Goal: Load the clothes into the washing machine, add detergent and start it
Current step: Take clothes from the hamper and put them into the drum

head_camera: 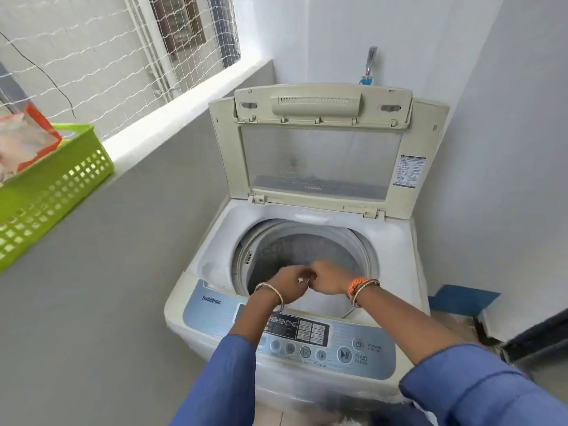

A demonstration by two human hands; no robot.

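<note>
Two blue sleeves; left hand, right hand over one washing machine drum, grips unclear.

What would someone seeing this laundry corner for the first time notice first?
Probably the top-loading washing machine in the corner, its lid propped upright against the wall and the drum open. Right over the drum opening, the left hand and right hand meet, fingers curled together around something small and blurred. Off to the left, a bright green basket sits on the ledge under the netted window.
</note>
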